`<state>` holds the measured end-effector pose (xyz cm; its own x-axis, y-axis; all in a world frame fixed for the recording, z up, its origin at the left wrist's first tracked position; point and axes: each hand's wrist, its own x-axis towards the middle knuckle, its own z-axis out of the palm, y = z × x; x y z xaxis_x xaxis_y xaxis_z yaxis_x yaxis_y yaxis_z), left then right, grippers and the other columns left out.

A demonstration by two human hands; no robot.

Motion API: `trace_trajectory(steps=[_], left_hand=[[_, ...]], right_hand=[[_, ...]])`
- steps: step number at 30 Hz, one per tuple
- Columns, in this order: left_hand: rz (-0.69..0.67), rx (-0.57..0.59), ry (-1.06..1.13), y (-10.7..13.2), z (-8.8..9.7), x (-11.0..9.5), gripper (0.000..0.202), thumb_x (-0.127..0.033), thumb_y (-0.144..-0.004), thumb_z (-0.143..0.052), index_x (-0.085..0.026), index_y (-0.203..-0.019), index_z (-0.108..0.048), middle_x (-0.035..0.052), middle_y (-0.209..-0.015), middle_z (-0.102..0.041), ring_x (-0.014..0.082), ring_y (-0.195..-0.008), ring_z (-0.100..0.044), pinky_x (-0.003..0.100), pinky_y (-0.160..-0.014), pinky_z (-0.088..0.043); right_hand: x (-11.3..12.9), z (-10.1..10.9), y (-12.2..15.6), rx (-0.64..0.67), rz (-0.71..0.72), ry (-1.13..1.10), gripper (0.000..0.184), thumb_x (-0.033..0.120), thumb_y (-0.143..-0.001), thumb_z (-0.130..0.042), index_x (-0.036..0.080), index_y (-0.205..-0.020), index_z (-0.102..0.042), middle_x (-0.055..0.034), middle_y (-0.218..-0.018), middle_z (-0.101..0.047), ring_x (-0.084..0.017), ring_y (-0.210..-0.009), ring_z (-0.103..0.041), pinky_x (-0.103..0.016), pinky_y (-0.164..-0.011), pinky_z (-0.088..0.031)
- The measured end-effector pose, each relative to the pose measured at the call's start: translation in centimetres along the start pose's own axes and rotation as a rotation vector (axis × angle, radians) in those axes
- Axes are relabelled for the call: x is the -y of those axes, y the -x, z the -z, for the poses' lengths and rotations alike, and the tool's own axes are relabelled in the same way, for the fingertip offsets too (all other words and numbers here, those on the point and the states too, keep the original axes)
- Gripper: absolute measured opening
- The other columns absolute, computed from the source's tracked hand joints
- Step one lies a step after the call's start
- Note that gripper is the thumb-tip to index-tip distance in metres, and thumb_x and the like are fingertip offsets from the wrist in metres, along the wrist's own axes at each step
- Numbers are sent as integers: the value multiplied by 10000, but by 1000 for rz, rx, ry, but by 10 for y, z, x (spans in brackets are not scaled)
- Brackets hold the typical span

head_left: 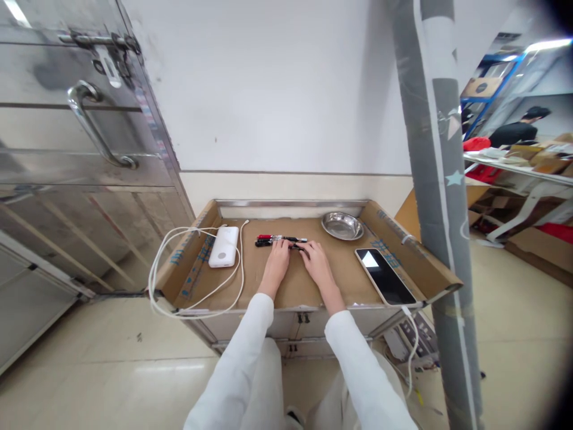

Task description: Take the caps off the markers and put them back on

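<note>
Several pens lie side by side on the cardboard-lined top of a small cabinet. One pen with a red end (263, 237) is at the back, and black pens (262, 243) lie just in front of it. My left hand (278, 255) has its fingers closed at the near side of the row, on a black pen (294, 246). The fingertips of my right hand (314, 258) pinch that same pen near its right end. The fingers partly hide the pen.
A white power bank (224, 247) with a looped white cable (242, 263) lies left. A shallow metal dish (342, 226) stands back right, with a phone (385, 278) plugged into a cable nearer. A grey wrapped pole (432, 179) rises at the right; a person (514, 132) is beyond.
</note>
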<state>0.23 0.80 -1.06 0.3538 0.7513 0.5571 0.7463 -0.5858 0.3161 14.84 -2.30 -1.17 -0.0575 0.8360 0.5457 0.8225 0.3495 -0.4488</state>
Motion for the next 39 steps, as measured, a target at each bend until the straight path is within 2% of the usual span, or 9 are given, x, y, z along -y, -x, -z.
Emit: trace_trajectory(steps=[6, 11, 15, 19, 25, 35, 39], left_hand=[[-19, -23, 31, 2, -3, -1, 221, -55, -861, -375, -170, -965, -532, 77, -978, -530, 208, -1014, -527, 418, -943, -431], [3, -7, 96, 3, -5, 0, 170, -72, -866, -408, -169, -928, -534, 76, -967, -531, 196, -1002, -536, 374, -911, -458], [27, 15, 131, 1, -5, 0, 165, -96, -895, -391, -175, -923, -533, 63, -961, -538, 168, -935, -561, 333, -893, -466], [72, 29, 121, -1, -2, -2, 177, -98, -904, -374, -172, -911, -535, 64, -962, -535, 165, -912, -564, 324, -867, -470], [90, -1, 44, -3, -2, -3, 151, -85, -901, -382, -159, -882, -512, 72, -952, -530, 179, -937, -534, 333, -880, -455], [122, -18, -174, 0, 3, -6, 170, -123, -907, -388, -131, -928, -557, 113, -980, -553, 212, -960, -532, 351, -885, -455], [272, -98, -312, 8, 10, -9, 270, -69, -876, -340, -88, -1049, -547, 162, -1054, -554, 246, -991, -537, 378, -892, -447]], right_hand=[[-5, -4, 0, 4, -23, 107, 234, 190, -879, -463, 219, -1038, -633, -73, -960, -600, -208, -923, -527, -349, -844, -430], [-2, -2, 0, 21, -13, 155, 219, 226, -894, -464, 250, -1006, -651, -66, -932, -597, -207, -915, -526, -332, -810, -407], [3, 1, 1, -8, -84, 247, 217, 262, -906, -450, 233, -979, -652, -74, -917, -590, -211, -883, -515, -325, -775, -383], [4, 2, 1, -51, -112, 277, 241, 206, -898, -420, 210, -983, -646, -76, -898, -582, -198, -833, -503, -314, -765, -367], [0, -1, 1, -15, -100, 273, 249, 120, -853, -416, 199, -913, -644, -73, -891, -573, -201, -840, -492, -313, -775, -358], [1, -2, 0, 14, -156, 309, 254, 124, -854, -426, 187, -978, -638, -80, -938, -563, -199, -883, -476, -303, -796, -337], [3, 0, -1, 21, -141, 254, 259, 115, -845, -422, 189, -951, -646, -78, -938, -567, -199, -895, -482, -305, -810, -342]])
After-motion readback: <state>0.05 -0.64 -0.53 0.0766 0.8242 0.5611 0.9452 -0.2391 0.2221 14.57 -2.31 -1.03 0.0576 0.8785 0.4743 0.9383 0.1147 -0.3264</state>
